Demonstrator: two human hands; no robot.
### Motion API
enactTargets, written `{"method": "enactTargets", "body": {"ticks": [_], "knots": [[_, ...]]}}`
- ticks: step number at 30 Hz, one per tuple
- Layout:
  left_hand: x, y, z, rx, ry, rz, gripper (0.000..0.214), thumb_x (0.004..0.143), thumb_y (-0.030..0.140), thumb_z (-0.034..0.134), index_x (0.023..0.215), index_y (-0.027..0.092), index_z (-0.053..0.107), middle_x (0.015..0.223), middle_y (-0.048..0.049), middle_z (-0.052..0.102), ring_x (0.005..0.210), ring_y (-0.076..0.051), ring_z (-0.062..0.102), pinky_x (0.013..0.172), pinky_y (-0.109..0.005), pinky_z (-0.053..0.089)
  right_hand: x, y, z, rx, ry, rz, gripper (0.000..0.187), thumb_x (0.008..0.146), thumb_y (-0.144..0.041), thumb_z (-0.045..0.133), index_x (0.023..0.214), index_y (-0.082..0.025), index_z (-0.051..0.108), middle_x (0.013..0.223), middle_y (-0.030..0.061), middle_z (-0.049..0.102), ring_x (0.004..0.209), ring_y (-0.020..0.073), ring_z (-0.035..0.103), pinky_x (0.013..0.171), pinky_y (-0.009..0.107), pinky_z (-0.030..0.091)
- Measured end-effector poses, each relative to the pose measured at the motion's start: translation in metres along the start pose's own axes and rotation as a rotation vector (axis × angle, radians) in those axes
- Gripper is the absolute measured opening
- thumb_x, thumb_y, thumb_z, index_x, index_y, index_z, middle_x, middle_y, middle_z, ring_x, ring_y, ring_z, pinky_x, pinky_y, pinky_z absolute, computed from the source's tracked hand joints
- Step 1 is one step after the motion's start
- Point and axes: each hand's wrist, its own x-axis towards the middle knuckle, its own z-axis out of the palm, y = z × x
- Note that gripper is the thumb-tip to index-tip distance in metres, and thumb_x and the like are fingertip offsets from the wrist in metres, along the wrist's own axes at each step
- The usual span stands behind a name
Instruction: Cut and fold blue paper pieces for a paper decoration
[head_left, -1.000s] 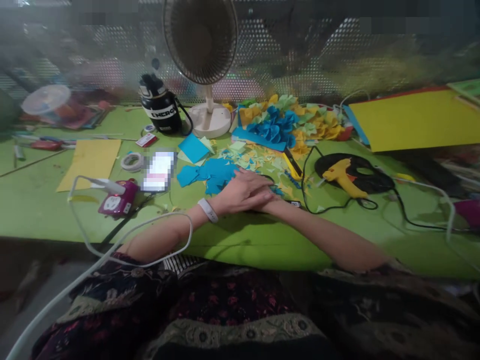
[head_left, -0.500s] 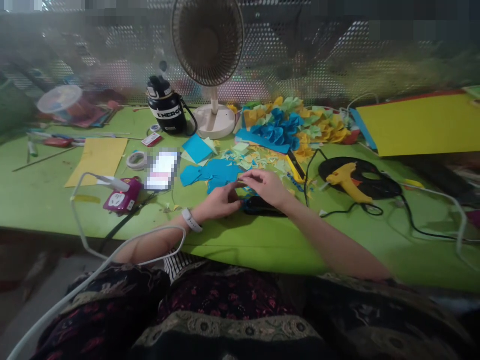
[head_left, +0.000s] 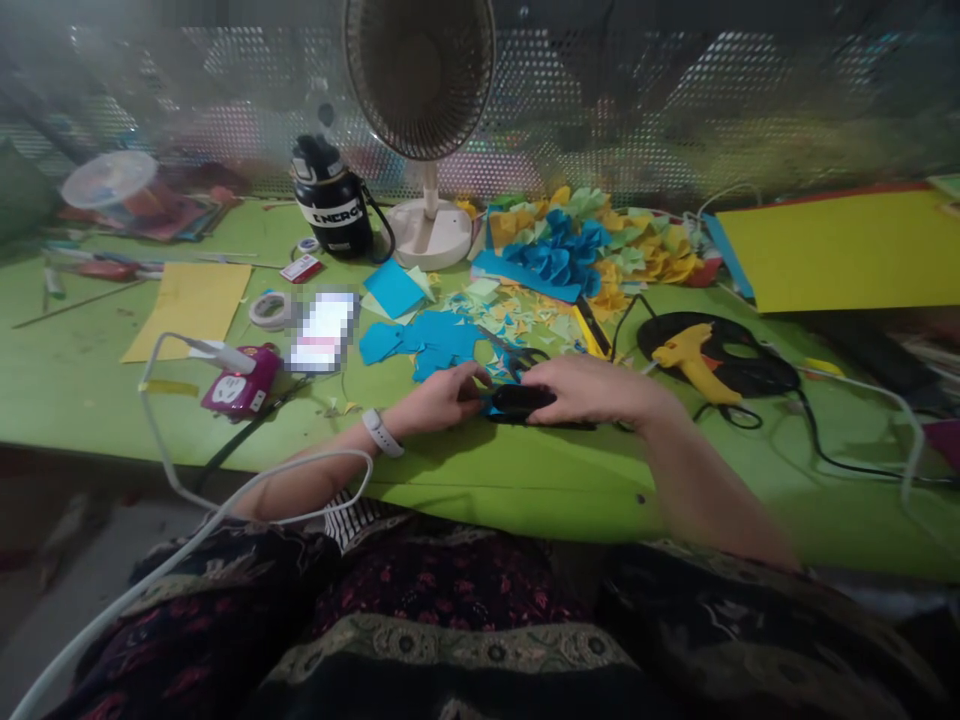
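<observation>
One glossy black oblong object (head_left: 516, 400) is gripped in your right hand (head_left: 592, 388). Your left hand (head_left: 444, 400) curls beside flat blue paper cutouts (head_left: 442, 338); I cannot tell its hold.

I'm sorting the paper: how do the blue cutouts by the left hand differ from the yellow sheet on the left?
The blue cutouts are several overlapping pieces with irregular outlines; the yellow sheet looks single and straight-edged. The blue cutouts lie just past the left hand; the yellow sheet lies farther left, well away from it. Both lie on the green table.
</observation>
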Motion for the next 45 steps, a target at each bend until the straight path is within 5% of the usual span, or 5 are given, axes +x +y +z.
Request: {"method": "enactTargets", "body": {"ticks": [6,15,29,34,45], "knots": [[-0.003,0.0,-0.009,0.044,0.036,0.034,0.022,0.081,0.018,0.063,0.102,0.017,0.059,0.069,0.0014,0.063,0.058,-0.01,0.054,0.054,-0.022,0.039,-0.011,0.006,-0.009,0.079,0.133,-0.045,0.022,0.081,-0.041,0.067,0.093,-0.023,0.073,0.091,0.0047,0.073,0.082,0.023,0.065,0.066,0.03,0.043],[0.003,-0.001,-0.032,-0.331,0.286,0.046,0.037,0.083,0.035,0.068,0.114,0.016,0.059,0.084,-0.0031,0.065,0.071,-0.014,0.067,0.052,-0.02,0.049,0.041,0.036,0.011,0.114,0.954,0.296,0.052,0.095,-0.041,0.05,0.139,-0.014,0.054,0.129,0.0187,0.065,0.119,0.0358,0.06,0.099,0.05,0.047],[0.006,-0.007,-0.027,-0.551,0.343,0.024,0.036,0.081,0.027,0.073,0.111,0.013,0.06,0.086,-0.0043,0.067,0.078,-0.015,0.072,0.057,-0.02,0.055,0.056,0.037,0.026,0.366,1.037,0.124,0.041,0.09,-0.039,0.054,0.123,-0.018,0.064,0.128,0.0152,0.065,0.121,0.0287,0.059,0.104,0.047,0.048],[0.007,-0.01,-0.029,-0.575,0.34,0.024,0.036,0.081,0.029,0.074,0.11,0.013,0.061,0.091,-0.0059,0.071,0.076,-0.014,0.071,0.059,-0.02,0.053,0.035,0.003,0.026,0.907,0.597,-0.011,0.037,0.078,-0.043,0.07,0.105,-0.017,0.071,0.095,0.0075,0.075,0.084,0.0221,0.071,0.082,0.039,0.058],[0.007,-0.006,-0.026,-0.769,0.408,-0.011,0.048,0.073,0.037,0.082,0.111,0.015,0.062,0.081,-0.0022,0.071,0.077,-0.015,0.071,0.06,-0.021,0.05,0.042,-0.017,0.038,1.369,0.524,0.033,0.037,0.064,-0.04,0.085,0.088,-0.019,0.066,0.075,0.0025,0.075,0.07,0.0175,0.073,0.08,0.037,0.06]]}}
